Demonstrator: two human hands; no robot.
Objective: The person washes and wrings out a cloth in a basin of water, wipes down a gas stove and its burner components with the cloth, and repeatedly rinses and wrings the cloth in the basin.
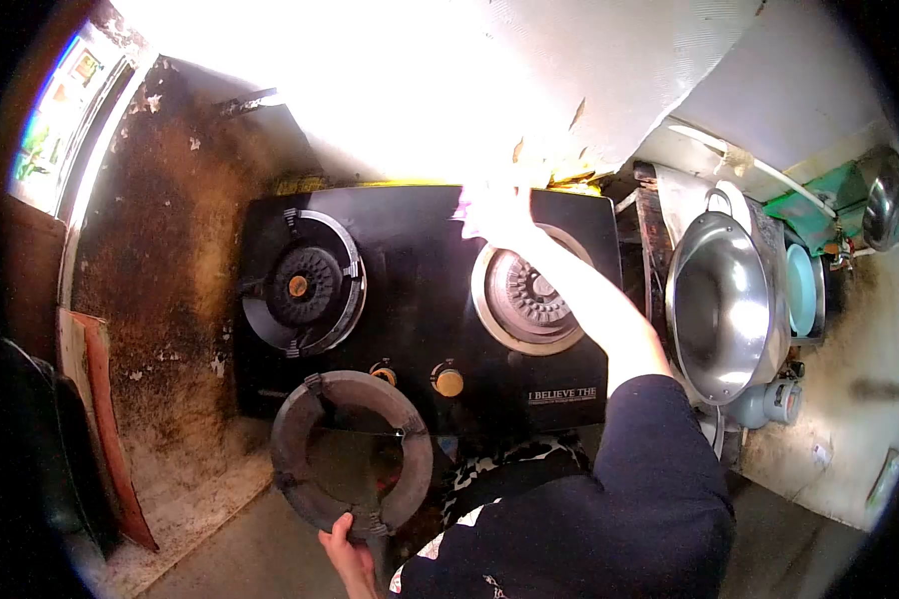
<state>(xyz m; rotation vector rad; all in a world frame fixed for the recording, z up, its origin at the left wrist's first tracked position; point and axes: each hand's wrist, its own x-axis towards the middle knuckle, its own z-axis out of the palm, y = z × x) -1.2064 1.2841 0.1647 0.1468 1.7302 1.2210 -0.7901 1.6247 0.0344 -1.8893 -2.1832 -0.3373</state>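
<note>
My left hand (pixel 346 551) grips the lower rim of a dark round pan support (pixel 290 449), thumb on top. The ring is held up in front of the stove's front edge, below the left knob. My right arm crosses above the right burner (pixel 484 299), which has no support ring around it. At the back edge of the black gas stove (pixel 420 299), my right hand (pixel 494 217) is bright and washed out. Its fingers look closed, with a pale pinkish bit at their left; what it is cannot be made out. The left burner (pixel 298 287) has its support ring (pixel 355 240) in place.
To the right stands a shiny steel wok (pixel 724 304), with a light-blue basin (pixel 799 290) and a grey gas cylinder (pixel 772 404) beyond. Two knobs (pixel 449 381) sit at the stove's front. A stained brown wall panel (pixel 160 250) rises at left, a bright white wall behind.
</note>
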